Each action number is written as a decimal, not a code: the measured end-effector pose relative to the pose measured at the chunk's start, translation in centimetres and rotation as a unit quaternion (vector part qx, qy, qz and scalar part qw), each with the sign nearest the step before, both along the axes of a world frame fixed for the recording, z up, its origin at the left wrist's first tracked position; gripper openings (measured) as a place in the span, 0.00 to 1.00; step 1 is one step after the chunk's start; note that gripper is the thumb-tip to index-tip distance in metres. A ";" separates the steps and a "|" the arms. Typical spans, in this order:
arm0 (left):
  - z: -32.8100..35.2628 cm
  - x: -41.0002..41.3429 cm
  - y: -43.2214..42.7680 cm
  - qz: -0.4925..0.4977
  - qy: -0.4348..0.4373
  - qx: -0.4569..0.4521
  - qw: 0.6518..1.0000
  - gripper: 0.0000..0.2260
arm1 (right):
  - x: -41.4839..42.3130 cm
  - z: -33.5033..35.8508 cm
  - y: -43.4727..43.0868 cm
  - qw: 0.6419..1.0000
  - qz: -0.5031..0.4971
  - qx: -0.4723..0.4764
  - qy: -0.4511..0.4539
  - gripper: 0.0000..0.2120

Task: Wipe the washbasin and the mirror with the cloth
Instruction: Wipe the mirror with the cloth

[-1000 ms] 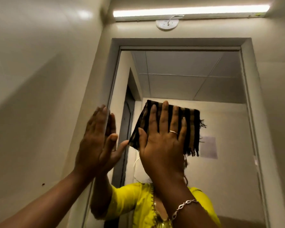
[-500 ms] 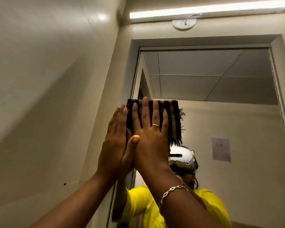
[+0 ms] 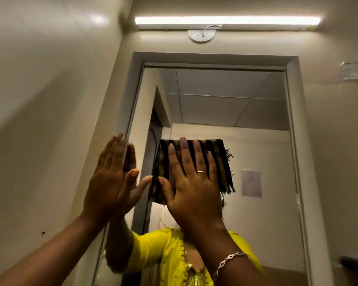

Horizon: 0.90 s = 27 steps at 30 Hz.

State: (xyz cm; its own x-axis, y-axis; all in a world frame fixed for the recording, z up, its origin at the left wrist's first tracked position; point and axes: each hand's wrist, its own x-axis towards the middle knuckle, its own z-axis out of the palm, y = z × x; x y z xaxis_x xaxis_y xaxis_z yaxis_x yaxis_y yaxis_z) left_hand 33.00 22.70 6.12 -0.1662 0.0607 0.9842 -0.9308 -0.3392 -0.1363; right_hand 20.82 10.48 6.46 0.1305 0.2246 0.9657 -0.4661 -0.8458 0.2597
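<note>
One cloth (image 3: 223,168), right hand (image 3: 194,195) pressing it, fingers (image 3: 184,153) spread, one mirror (image 3: 225,104), left hand (image 3: 108,182) flat, perhaps touching

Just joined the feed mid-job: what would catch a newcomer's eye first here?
The right hand, fingers spread flat, presses a folded dark striped cloth against the mirror near the middle of the view. Beside it, the left hand lies flat and open at the mirror's left edge, meeting its own reflection. A bright strip light glows on the wall above the mirror.
</note>
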 end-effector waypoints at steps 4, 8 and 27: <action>-0.1 0.3 -0.2 0.040 0.036 0.008 0.998 0.44 | -2.9 -0.5 -2.6 1.000 -0.016 0.012 0.006 0.29; -0.1 2.3 -0.3 0.085 0.043 0.003 0.995 0.39 | -5.5 -0.6 -4.9 0.999 -0.038 0.024 0.008 0.29; -4.1 1.3 0.3 0.034 0.018 0.033 0.999 0.42 | -7.4 -2.7 -6.6 0.976 -0.078 0.145 -0.144 0.29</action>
State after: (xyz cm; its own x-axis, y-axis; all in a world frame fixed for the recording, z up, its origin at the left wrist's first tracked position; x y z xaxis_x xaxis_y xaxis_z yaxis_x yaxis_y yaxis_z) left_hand 34.32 23.03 2.02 -0.1316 -0.0153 0.9912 -0.9107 -0.3931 -0.1270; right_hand 13.45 3.90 3.76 -0.1449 -0.0649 0.9873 -0.6128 -0.7775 -0.1411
